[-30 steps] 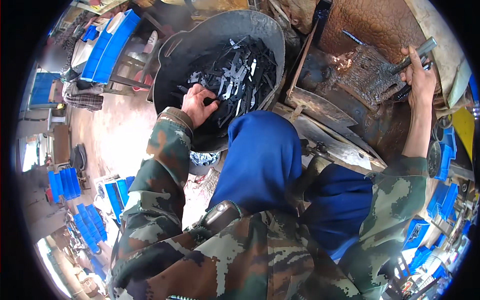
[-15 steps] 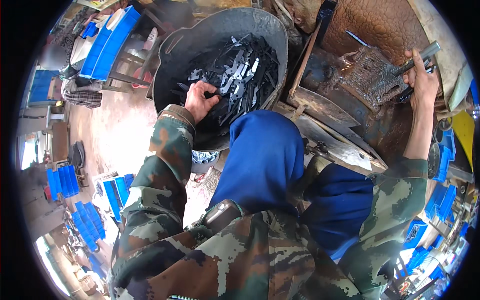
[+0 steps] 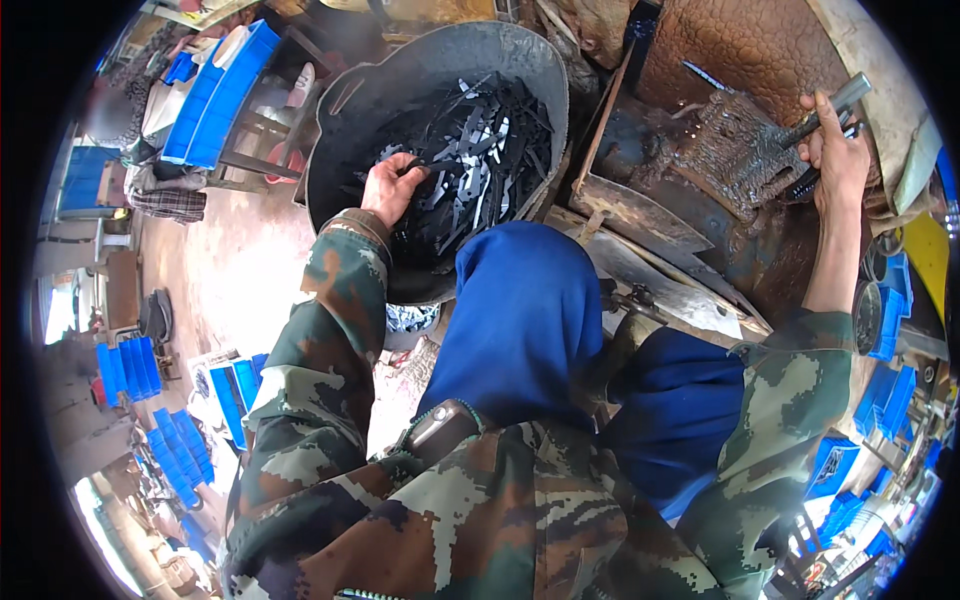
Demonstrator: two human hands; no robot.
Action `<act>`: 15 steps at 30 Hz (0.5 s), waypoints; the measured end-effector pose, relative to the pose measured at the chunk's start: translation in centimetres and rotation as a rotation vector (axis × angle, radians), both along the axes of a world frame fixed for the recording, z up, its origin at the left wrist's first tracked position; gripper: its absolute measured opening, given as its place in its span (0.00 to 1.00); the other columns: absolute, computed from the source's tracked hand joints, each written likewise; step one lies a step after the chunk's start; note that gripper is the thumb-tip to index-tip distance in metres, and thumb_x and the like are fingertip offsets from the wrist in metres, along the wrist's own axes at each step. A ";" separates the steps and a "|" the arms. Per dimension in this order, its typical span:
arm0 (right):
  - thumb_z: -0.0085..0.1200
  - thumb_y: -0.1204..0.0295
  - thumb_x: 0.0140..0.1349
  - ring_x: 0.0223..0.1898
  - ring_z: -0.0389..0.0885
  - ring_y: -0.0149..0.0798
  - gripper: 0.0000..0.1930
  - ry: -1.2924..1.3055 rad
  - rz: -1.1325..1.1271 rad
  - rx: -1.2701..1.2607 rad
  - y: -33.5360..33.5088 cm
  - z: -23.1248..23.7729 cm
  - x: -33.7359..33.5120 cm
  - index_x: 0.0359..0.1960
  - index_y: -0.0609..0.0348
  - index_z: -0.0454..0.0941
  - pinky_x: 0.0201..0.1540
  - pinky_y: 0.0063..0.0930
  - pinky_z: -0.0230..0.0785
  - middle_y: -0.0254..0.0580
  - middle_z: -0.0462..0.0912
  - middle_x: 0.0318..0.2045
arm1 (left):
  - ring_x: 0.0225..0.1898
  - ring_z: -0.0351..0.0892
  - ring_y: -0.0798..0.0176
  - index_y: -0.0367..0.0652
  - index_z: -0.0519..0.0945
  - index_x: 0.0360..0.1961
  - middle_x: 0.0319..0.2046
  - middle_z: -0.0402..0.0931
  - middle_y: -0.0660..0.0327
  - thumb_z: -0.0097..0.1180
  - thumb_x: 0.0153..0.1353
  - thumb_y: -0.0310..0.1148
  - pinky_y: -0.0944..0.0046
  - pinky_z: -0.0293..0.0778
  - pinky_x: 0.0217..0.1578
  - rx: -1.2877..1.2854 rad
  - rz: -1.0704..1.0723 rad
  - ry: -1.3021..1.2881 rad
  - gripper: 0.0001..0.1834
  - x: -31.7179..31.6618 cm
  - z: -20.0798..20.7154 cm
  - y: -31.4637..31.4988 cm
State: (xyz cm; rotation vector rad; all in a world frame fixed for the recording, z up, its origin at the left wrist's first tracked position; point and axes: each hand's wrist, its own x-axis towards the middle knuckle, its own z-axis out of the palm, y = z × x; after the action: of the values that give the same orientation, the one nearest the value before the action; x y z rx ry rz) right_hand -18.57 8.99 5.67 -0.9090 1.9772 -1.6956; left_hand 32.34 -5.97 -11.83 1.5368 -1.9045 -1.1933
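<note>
Inside the grey tub [image 3: 425,75], L hand [image 3: 388,188] is pinched, thumb to fingers, on what looks like a thin dark piece [image 3: 441,166], just over the heap of metal pieces [image 3: 490,165]. Out to the R, well apart from the L, R hand [image 3: 838,152] is wrapped round a grey bar [image 3: 850,93], above the wet brown block [image 3: 738,150]. A dark strip [image 3: 803,184] shows just under that hand; can't tell if it's held too.

Progress-wise: one pc. picked up, it seems, and lots left, as the heap covers much of the tub bottom. No. of pcs. already done? Can't tell; no finished pile is clear from here. Job looks under way, I'd judge, nowhere near through.

Further out: another thin strip [image 3: 706,74] lies beyond the block, blue-clad knee [image 3: 525,290] is up against the tub's near side, blue bins [image 3: 222,95] stand off L.
</note>
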 end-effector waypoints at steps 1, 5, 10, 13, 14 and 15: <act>0.60 0.64 0.66 0.13 0.56 0.22 0.15 -0.007 0.006 -0.003 -0.3 -0.2 0.3 0.42 0.66 0.82 0.20 0.21 0.61 0.25 0.63 0.12 | 0.30 0.74 0.74 0.37 0.82 0.36 0.27 0.80 0.64 0.58 0.59 0.31 0.70 0.72 0.33 -0.003 0.006 -0.007 0.08 0.6 -0.2 -0.1; 0.60 0.65 0.65 0.14 0.57 0.22 0.15 -0.011 -0.033 -0.011 0.2 0.3 0.2 0.43 0.66 0.82 0.20 0.21 0.62 0.28 0.71 0.16 | 0.28 0.74 0.73 0.37 0.83 0.36 0.28 0.81 0.65 0.55 0.61 0.30 0.71 0.72 0.31 0.056 0.057 0.111 0.08 0.6 -1.1 -0.3; 0.61 0.64 0.65 0.14 0.58 0.21 0.14 -0.023 -0.053 -0.022 -0.1 -0.1 0.6 0.42 0.65 0.82 0.20 0.21 0.63 0.29 0.74 0.18 | 0.25 0.74 0.75 0.39 0.84 0.35 0.27 0.81 0.66 0.55 0.62 0.30 0.72 0.73 0.28 0.095 0.141 0.243 0.08 1.5 -0.6 -0.1; 0.62 0.64 0.64 0.14 0.59 0.22 0.15 -0.015 -0.017 -0.003 0.0 -0.4 -0.4 0.43 0.65 0.82 0.20 0.21 0.64 0.31 0.78 0.21 | 0.24 0.74 0.75 0.39 0.84 0.36 0.28 0.82 0.65 0.54 0.62 0.30 0.72 0.72 0.25 0.063 0.167 0.224 0.09 2.1 -0.7 -0.5; 0.62 0.63 0.64 0.14 0.60 0.22 0.15 -0.015 -0.018 0.003 -0.1 -0.4 -0.5 0.43 0.65 0.82 0.20 0.21 0.64 0.31 0.79 0.22 | 0.23 0.74 0.75 0.39 0.84 0.37 0.28 0.82 0.65 0.55 0.62 0.31 0.72 0.72 0.24 0.079 0.171 0.258 0.09 2.4 -0.7 -0.5; 0.62 0.63 0.64 0.14 0.60 0.22 0.16 -0.022 -0.020 0.010 -0.2 -0.4 -0.4 0.42 0.65 0.82 0.20 0.22 0.65 0.31 0.79 0.23 | 0.22 0.73 0.75 0.39 0.85 0.37 0.28 0.82 0.65 0.55 0.62 0.31 0.72 0.72 0.23 0.096 0.176 0.285 0.09 2.7 -0.6 -0.6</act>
State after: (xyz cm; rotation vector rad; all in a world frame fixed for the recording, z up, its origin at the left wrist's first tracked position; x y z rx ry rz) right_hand -18.97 8.80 5.30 -0.8662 1.9857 -1.6974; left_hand 35.01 -6.61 -12.39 1.4576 -1.5181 -1.3586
